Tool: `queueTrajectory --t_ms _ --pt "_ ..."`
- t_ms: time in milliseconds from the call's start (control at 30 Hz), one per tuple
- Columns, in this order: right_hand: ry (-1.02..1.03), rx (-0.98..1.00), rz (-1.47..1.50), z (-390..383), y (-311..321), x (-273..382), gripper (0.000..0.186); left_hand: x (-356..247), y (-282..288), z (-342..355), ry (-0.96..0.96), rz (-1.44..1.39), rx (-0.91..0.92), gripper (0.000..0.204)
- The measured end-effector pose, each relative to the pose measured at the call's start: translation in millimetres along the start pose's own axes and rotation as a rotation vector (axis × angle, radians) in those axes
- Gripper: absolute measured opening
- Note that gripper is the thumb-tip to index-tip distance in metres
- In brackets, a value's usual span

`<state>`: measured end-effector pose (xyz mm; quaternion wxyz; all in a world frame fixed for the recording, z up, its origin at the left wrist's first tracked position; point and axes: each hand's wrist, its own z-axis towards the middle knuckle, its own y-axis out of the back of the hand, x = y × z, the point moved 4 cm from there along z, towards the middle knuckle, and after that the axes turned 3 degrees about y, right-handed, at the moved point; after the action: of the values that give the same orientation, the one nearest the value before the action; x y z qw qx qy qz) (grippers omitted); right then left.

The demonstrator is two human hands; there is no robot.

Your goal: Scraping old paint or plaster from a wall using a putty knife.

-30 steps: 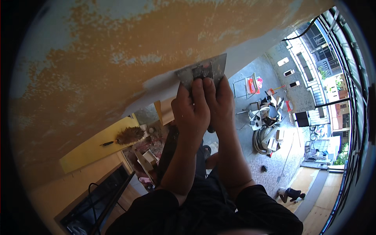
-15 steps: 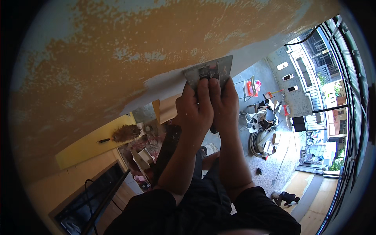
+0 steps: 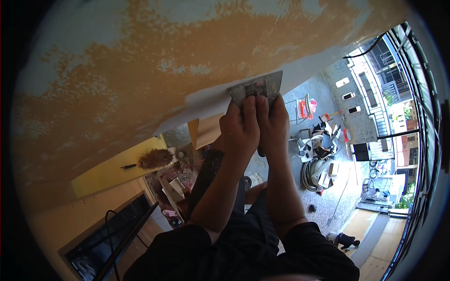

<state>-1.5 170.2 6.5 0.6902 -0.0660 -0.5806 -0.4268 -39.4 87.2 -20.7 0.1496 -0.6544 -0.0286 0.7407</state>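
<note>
Wide scraper [image 3: 273, 83] located at upper centre, in front of the person, its straight far edge set at a slant and appearing to meet the patchy tan surface [image 3: 164, 51] beside a smooth pale band [image 3: 206, 100]; both hands are committed to it; left hand [image 3: 240, 127] is closed around its left part, right hand [image 3: 275, 122] closed around its right part, neither with any visible gap; the two sit close together, with a digit from each side by side on the back of the blade [image 3: 239, 93]; this paired hold is judged to spread pressure evenly across the width and keep the edge from twisting; the arms are raised and nearly parallel, presumably to push from straight behind the tool; the slant of the edge roughly follows the lower border of the surface, which would suit even contact along the band; a dark rounded end, taken to be the handle [image 3: 261, 152], shows below the hands; a bristly brown duster [image 3: 155, 159] lies on a yellow board [image 3: 101, 174] to the left, apart from the hands; condition of the scraper: thin, broad, dull grey metal, flared toward the far edge, with dark and reddish marks near the middle and pale specks; its underside is hidden
</note>
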Motion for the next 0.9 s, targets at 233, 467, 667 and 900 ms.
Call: queueTrajectory --t_ms 233,467,667,900 --pt "-0.033 0.006 -0.030 -3 6 3 0.029 6 -3 -6 0.066 -0.034 0.027 0.026" --pt "-0.032 0.015 -0.112 -9 3 -2 0.032 6 2 -8 0.003 -0.094 -0.033 0.024" --pt "-0.073 0.041 -0.001 4 7 23 0.033 -20 0 2 -0.088 -0.012 0.015 0.022" --pt "-0.188 -0.003 0.055 -23 -3 1 0.029 -2 13 -13 0.002 -0.050 0.016 0.023"
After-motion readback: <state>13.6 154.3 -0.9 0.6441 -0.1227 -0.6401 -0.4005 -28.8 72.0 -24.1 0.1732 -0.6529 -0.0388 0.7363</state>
